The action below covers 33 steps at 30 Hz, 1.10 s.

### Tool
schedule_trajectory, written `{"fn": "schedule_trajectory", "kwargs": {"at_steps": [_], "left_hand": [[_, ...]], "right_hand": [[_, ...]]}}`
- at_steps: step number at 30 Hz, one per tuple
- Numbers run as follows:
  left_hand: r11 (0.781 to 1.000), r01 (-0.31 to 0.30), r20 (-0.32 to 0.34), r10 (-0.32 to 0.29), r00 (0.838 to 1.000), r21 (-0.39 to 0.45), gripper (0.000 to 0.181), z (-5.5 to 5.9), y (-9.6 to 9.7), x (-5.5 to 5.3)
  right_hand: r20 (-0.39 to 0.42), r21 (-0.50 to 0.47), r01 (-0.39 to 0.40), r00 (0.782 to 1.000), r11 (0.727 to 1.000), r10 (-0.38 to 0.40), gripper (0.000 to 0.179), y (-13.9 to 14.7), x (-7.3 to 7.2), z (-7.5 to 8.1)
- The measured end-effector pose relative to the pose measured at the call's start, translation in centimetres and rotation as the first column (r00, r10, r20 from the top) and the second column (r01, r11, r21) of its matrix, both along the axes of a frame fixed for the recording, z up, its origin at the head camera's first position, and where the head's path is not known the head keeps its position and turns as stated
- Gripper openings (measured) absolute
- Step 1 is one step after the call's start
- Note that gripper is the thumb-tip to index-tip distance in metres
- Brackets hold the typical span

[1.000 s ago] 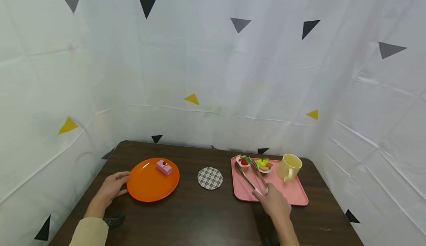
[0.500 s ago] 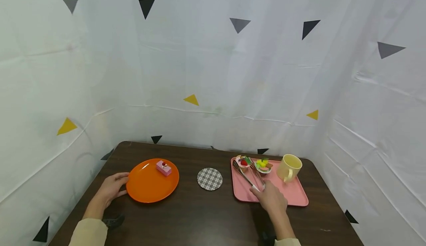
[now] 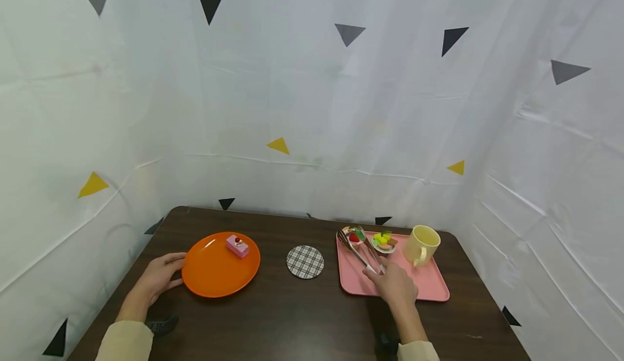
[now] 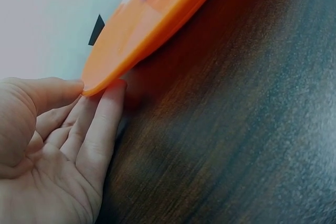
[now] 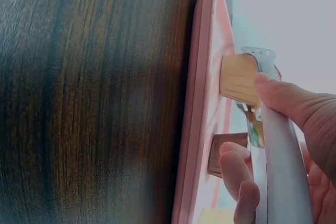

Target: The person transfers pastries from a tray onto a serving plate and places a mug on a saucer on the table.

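My left hand (image 3: 158, 277) pinches the near-left rim of an orange plate (image 3: 216, 279); in the left wrist view the thumb lies on top and the fingers underneath. A pink toy cake slice (image 3: 238, 246) with a cherry sits on the plate. My right hand (image 3: 396, 286) grips metal serving tongs (image 5: 281, 156) over a pink tray (image 3: 350, 281). The tongs' spread ends stand on either side of a toy strawberry tart (image 3: 354, 238) at the tray's back left. Beside it is another toy tart (image 3: 383, 241) with yellow and green topping.
At the tray's back right stands a pale yellow mug (image 3: 421, 244). A round checked coaster (image 3: 305, 262) lies between plate and tray on the dark wooden table (image 3: 273, 317). White cloth (image 3: 312, 90) with triangles hangs behind and at both sides.
My right hand has shifted slightly left and away from me, bringing the tongs' ends to either side of the strawberry tart. The left hand keeps its hold on the plate.
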<state>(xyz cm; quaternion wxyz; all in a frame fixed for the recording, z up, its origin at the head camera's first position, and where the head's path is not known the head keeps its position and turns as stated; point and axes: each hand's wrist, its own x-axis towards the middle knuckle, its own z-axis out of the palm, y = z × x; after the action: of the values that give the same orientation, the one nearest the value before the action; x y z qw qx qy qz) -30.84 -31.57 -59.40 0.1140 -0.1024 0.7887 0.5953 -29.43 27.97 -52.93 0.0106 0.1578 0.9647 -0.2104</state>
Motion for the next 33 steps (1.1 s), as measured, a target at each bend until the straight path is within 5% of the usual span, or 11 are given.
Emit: {"fn": "schedule_trajectory", "kwargs": {"at_steps": [21, 33], "left_hand": [[1.000, -0.003, -0.006, 0.003, 1.000, 0.007, 0.061, 0.3, 0.1, 0.0], [1.000, -0.014, 0.012, 0.014, 1.000, -0.006, 0.061, 0.3, 0.3, 0.0]], "right_hand": [[-0.043, -0.033, -0.002, 0.999, 0.999, 0.000, 0.079, 0.4, 0.4, 0.2], [-0.054, -0.002, -0.039, 0.998, 0.999, 0.038, 0.089, -0.7, 1.2, 2.2]]}}
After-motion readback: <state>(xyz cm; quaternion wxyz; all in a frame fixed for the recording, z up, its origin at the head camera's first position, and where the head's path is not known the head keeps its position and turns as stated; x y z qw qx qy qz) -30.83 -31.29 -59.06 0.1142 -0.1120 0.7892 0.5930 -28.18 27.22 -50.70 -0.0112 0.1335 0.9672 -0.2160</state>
